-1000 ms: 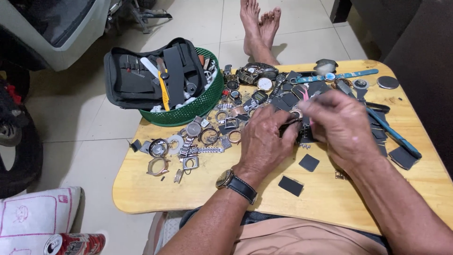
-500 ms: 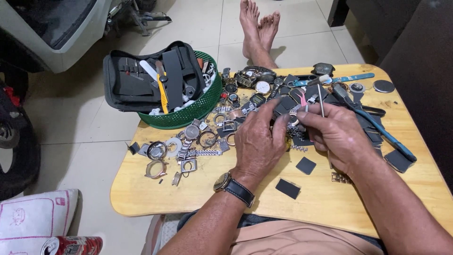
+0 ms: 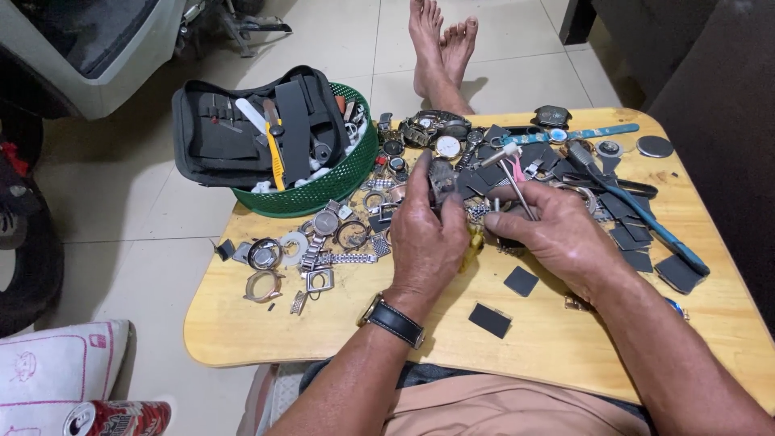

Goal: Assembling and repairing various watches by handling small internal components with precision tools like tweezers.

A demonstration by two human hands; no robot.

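Note:
My left hand (image 3: pixel 426 234), with a black wristwatch (image 3: pixel 394 320) on its wrist, pinches a small dark watch part (image 3: pixel 441 178) between thumb and fingers above the wooden table (image 3: pixel 339 331). My right hand (image 3: pixel 557 230) is closed around thin metal tools (image 3: pixel 515 182), their tips pointing up and left toward the part. Both hands hover over a heap of watch cases, bands and dark square pieces (image 3: pixel 484 165). What lies under the palms is hidden.
A green basket (image 3: pixel 323 194) holding a black tool pouch (image 3: pixel 242 129) stands at the table's back left. Loose watch cases and metal bands (image 3: pixel 307 250) lie left of my hands. A blue-handled tool (image 3: pixel 646 218) lies at right. My bare feet (image 3: pixel 440 48) rest beyond the table. A can (image 3: pixel 113 418) stands on the floor.
Both hands have lifted slightly and drawn together. The left hand now holds the dark part upright, and the tools in the right hand have tilted toward it.

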